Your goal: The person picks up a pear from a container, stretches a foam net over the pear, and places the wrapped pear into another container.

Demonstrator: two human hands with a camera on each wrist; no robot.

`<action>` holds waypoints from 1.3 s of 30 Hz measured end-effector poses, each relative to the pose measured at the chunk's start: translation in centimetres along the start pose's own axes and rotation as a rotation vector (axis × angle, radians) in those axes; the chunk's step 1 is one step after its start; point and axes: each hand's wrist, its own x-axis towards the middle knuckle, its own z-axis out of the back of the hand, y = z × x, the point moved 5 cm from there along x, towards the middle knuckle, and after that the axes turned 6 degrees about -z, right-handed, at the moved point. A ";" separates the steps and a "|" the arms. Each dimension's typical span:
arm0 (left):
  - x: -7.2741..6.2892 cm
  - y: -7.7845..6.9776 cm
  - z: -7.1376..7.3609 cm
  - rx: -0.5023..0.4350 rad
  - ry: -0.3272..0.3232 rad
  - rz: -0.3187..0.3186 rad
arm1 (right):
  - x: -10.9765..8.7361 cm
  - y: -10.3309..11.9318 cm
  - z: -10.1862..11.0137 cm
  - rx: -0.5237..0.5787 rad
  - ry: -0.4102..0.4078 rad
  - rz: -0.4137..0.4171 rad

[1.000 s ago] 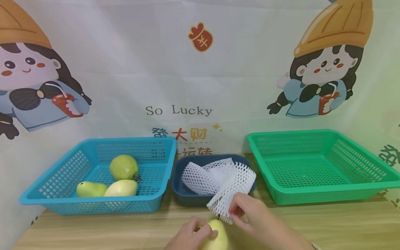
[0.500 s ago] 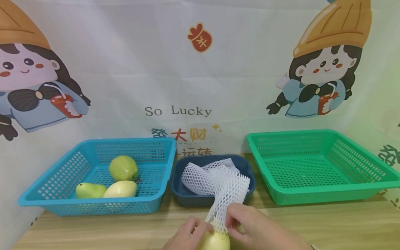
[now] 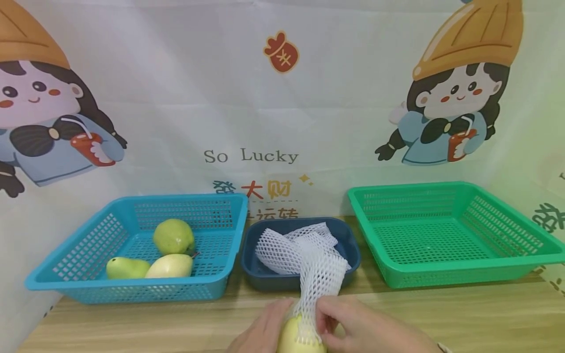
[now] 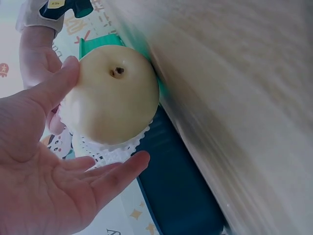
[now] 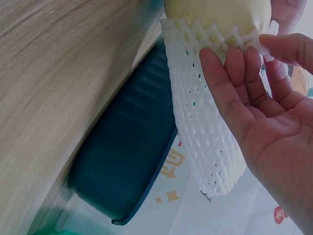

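A pale yellow pear (image 3: 292, 338) is at the front middle of the head view, its stem end covered by a white foam net sleeve (image 3: 324, 277). My left hand (image 3: 259, 331) holds the pear from the left. In the left wrist view, its thumb lies against the pear (image 4: 115, 98), whose bare bottom end faces the camera. My right hand (image 3: 359, 326) pinches the sleeve's edge between thumb and fingers. The right wrist view shows the sleeve (image 5: 205, 112) partly over the pear, its rest extending loose beyond.
A dark blue bin (image 3: 265, 282) with more foam nets (image 3: 278, 252) stands behind the hands. To its left, a blue basket (image 3: 145, 289) holds a green pear (image 3: 174, 237) and two paler ones. A green basket (image 3: 441, 276) stands on the right.
The foam sleeve has come down over the pear's stem end, drawn by my right hand toward the front. My left hand has kept hold of the pear and its fingers have straightened somewhat.
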 end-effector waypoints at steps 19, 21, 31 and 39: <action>0.5 1.5 -0.4 0.030 0.134 0.037 | 0.5 0.5 -0.6 -0.096 -0.027 0.084; 0.5 1.5 -0.4 0.040 0.147 0.061 | 0.5 0.5 -0.7 -0.091 -0.017 0.071; 0.5 1.3 -0.3 0.013 0.196 0.129 | 0.3 0.6 -1.1 0.035 0.080 0.015; 0.4 1.2 -0.2 0.057 0.109 0.115 | 0.4 0.7 -2.1 0.213 0.168 -0.077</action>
